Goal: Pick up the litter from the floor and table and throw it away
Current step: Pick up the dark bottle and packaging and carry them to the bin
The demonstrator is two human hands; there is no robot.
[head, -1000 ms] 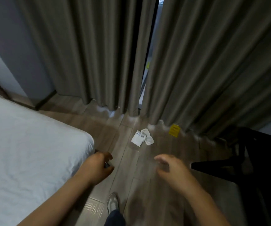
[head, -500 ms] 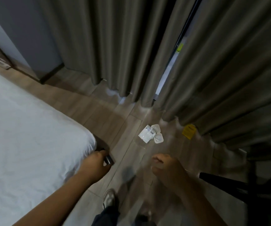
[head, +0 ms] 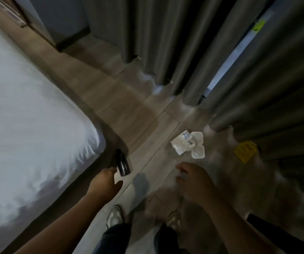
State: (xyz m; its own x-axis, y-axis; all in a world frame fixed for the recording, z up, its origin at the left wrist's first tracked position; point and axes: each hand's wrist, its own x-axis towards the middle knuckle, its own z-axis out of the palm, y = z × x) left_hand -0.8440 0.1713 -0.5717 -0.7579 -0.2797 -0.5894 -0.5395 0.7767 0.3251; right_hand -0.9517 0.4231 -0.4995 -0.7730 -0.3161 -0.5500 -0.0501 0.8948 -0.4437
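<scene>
White litter lies on the wood-look floor (head: 129, 110) near the curtain (head: 166, 43) hem: a flat white packet (head: 181, 145) and a crumpled white tissue (head: 198, 152), touching each other. The packet lies cornerwise to the view, with its near corner turned towards the right hand (head: 195, 182) and its printed end towards the curtain. The tissue sits against the packet's right side. A yellow slip (head: 245, 151) lies flat further right, apart from that pair and just beside the curtain hem.

The right hand is above the floor, short of the packet. Its fingers (head: 180, 166) are loosely spread and released, grasping nothing, with the tips directed at the packet. A strip of floor shows between fingertips and packet.

The left hand (head: 105, 180) is beside the corner of the bed (head: 28, 116). Its fingers (head: 111, 170) are curled and grasp a dark bottle (head: 122, 163) by its near end. The bottle's long axis runs away from the person, leaning slightly left. Its narrow neck points away, and the body juts out beyond the fingers.

Motion blur softens the detail of the grip. Two shoes (head: 114, 216) stand on the floor below the hands.
</scene>
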